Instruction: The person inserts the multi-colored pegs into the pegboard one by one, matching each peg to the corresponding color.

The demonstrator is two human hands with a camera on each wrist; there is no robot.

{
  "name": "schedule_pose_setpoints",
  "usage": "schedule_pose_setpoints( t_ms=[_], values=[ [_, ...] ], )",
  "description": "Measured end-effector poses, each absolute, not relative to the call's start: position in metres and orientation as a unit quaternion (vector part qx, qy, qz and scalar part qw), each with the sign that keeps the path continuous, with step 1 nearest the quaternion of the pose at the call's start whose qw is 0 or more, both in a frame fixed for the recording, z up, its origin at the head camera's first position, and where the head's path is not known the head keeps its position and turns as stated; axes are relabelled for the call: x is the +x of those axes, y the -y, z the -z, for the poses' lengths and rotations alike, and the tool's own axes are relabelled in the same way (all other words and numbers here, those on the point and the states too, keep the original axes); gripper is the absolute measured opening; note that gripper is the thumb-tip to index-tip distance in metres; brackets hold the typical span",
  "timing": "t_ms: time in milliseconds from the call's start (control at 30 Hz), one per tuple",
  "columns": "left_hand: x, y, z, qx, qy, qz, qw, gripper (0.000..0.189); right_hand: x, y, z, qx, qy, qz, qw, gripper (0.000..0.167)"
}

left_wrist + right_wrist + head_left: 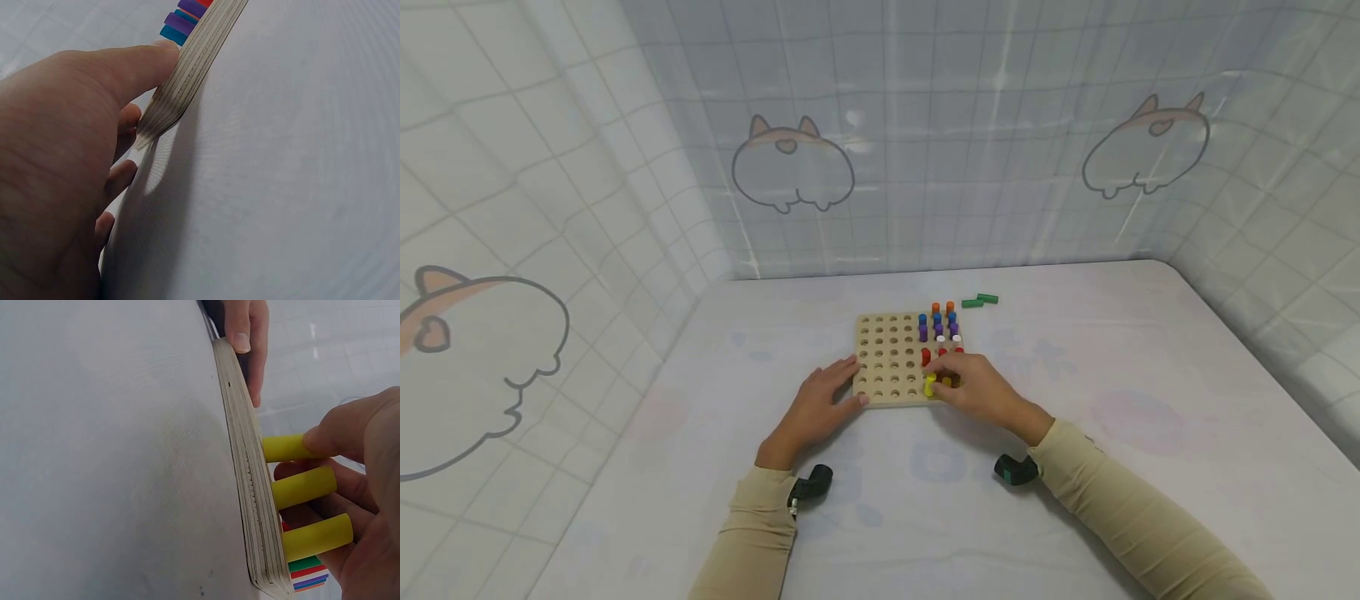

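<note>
A wooden pegboard (886, 354) lies on the table, with coloured pegs in its right-hand columns. My right hand (977, 387) is over the near right part. Its thumb and finger pinch a yellow peg (287, 448) that stands upright in the near row. Two more yellow pegs, one of them the middle peg (305, 486), stand beside it under my curved fingers. My left hand (820, 408) rests at the board's left side, fingers extended against the edge and thumb (150, 65) touching the near left corner. The hand hides part of the pegs behind it.
Two loose green pegs (973, 303) lie beyond the board's far right corner. Orange pegs (951, 307), blue pegs (937, 319), purple pegs (923, 333), white pegs (941, 342) and red pegs (926, 357) stand in rows. A patterned curtain (955, 192) surrounds the table.
</note>
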State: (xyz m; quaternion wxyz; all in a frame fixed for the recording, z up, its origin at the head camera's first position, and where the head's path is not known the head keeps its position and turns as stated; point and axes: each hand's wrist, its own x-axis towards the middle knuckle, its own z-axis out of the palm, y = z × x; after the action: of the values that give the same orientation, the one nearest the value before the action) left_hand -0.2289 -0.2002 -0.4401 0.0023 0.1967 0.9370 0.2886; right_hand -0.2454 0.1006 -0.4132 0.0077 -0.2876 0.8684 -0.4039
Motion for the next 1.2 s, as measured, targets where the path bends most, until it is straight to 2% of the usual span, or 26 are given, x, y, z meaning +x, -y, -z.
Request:
schedule_pose_setpoints(
  t_ms=[333, 600, 733, 900, 1067, 1200],
  values=[
    [-0.231, 0.198, 0.44, 0.196, -0.937, -0.289, 0.001, 0.067, -0.247, -0.103, 0.412, -0.307, -0.871, 0.384, -0.01, 0.018],
    [-0.229, 0.198, 0.438, 0.196, -0.937, -0.288, 0.011, 0.067, -0.249, -0.111, 0.405, -0.298, -0.849, 0.436, 0.006, 0.013],
    [-0.229, 0.198, 0.437, 0.196, -0.939, -0.283, 0.004, 0.066, -0.256, -0.12, 0.398, -0.267, -0.832, 0.487, 0.015, 0.012],
    [-0.229, 0.199, 0.433, 0.191, -0.938, -0.29, 0.004, 0.066, -0.274, -0.133, 0.392, -0.221, -0.808, 0.546, 0.019, 0.02],
    [-0.229, 0.2, 0.434, 0.195, -0.935, -0.298, 0.002, 0.066, -0.298, -0.154, 0.4, -0.172, -0.806, 0.566, -0.005, 0.028],
    [-0.228, 0.198, 0.438, 0.2, -0.934, -0.297, 0.009, 0.066, -0.317, -0.173, 0.413, -0.109, -0.821, 0.559, -0.024, 0.026]
  ],
)
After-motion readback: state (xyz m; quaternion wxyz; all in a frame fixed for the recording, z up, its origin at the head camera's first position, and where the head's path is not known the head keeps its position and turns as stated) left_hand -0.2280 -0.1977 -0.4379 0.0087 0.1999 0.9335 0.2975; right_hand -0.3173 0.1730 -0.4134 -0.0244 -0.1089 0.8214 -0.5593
